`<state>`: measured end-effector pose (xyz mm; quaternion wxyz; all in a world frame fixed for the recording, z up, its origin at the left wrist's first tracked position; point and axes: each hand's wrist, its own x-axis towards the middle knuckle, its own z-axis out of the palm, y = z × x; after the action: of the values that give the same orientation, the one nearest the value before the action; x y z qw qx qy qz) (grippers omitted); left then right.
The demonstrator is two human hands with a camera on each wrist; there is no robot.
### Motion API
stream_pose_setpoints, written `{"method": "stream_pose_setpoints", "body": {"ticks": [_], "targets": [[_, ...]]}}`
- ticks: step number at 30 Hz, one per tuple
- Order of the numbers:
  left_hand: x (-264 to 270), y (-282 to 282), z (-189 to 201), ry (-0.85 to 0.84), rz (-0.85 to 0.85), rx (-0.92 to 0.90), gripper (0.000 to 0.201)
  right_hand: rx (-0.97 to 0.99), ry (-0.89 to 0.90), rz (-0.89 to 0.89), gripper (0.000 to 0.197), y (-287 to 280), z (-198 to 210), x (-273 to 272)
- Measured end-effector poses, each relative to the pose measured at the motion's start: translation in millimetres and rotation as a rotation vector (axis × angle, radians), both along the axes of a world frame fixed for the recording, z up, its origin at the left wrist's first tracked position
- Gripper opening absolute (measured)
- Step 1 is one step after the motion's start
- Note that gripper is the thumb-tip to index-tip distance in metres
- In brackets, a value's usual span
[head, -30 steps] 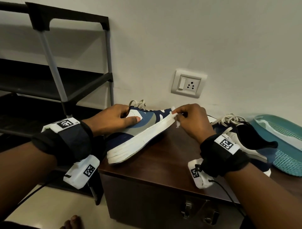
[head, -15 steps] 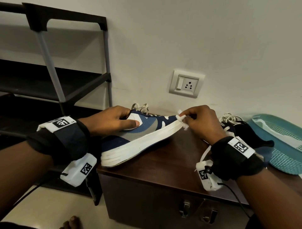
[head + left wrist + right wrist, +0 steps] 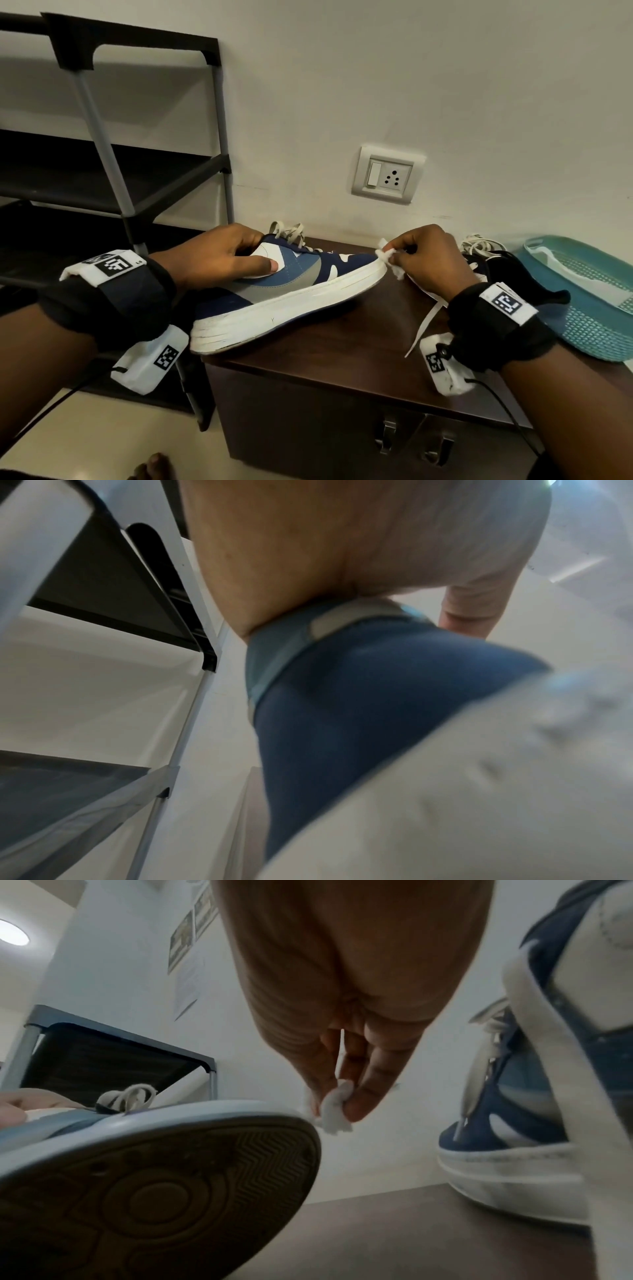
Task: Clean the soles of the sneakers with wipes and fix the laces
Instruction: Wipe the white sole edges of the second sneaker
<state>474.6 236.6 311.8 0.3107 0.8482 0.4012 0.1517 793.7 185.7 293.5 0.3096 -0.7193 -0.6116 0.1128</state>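
A blue, grey and white sneaker [image 3: 294,284] is tilted above the dark wooden cabinet top [image 3: 342,342], heel towards me. My left hand [image 3: 219,257] grips its heel collar, thumb laid along the side; the left wrist view shows the same blue heel [image 3: 342,710] under my palm. My right hand [image 3: 428,260] pinches a crumpled white wipe [image 3: 388,258] against the toe of the white sole. From the right wrist, the wipe [image 3: 334,1112] sits at the toe edge above the dark tread [image 3: 154,1191]. The second sneaker [image 3: 507,270] stands behind my right wrist, laces loose.
A black and grey shoe rack [image 3: 102,171] stands at the left against the wall. A teal mesh basket [image 3: 589,301] lies at the right on the cabinet. A wall socket [image 3: 387,174] is above the sneakers. A loose white lace [image 3: 426,322] trails across the cabinet top.
My right hand has slid the wipe along the sole edge out to the toe tip. My left hand keeps its hold on the heel, and the sneaker has shifted slightly.
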Motion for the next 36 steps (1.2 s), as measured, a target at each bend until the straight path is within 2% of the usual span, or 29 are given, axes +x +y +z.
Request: {"method": "stream_pose_setpoints", "body": {"ticks": [5, 8, 12, 14, 20, 27, 30, 33, 36], "targets": [[0, 0, 0, 0.016, 0.005, 0.016, 0.064, 0.126, 0.072, 0.119, 0.021, -9, 1, -29], [1, -1, 0, 0.025, 0.003, 0.023, 0.063, 0.125, 0.023, 0.202, 0.024, -12, 2, -38], [1, -2, 1, 0.032, 0.005, 0.026, 0.059, 0.092, 0.006, 0.075, 0.025, -2, 3, -23], [1, -2, 0, 0.029, 0.003, 0.022, 0.057, 0.098, -0.014, 0.067, 0.026, -4, 4, -26], [1, -2, 1, 0.044, 0.006, 0.011, 0.061, 0.125, -0.099, 0.26, 0.021, -19, 7, -51], [-1, -1, 0, 0.029, 0.019, 0.004, 0.06, 0.048, -0.101, 0.007, 0.016, -3, 5, -2], [-1, 1, 0, 0.024, 0.025, -0.006, 0.063, 0.083, -0.017, 0.02, 0.021, -6, 1, -2], [0, 2, 0, 0.018, 0.024, -0.022, 0.066, 0.153, 0.012, 0.052, 0.018, -14, -4, -19], [0, 1, 0, 0.01, 0.028, -0.027, 0.065, 0.195, 0.022, 0.156, 0.018, -26, -5, -36]]}}
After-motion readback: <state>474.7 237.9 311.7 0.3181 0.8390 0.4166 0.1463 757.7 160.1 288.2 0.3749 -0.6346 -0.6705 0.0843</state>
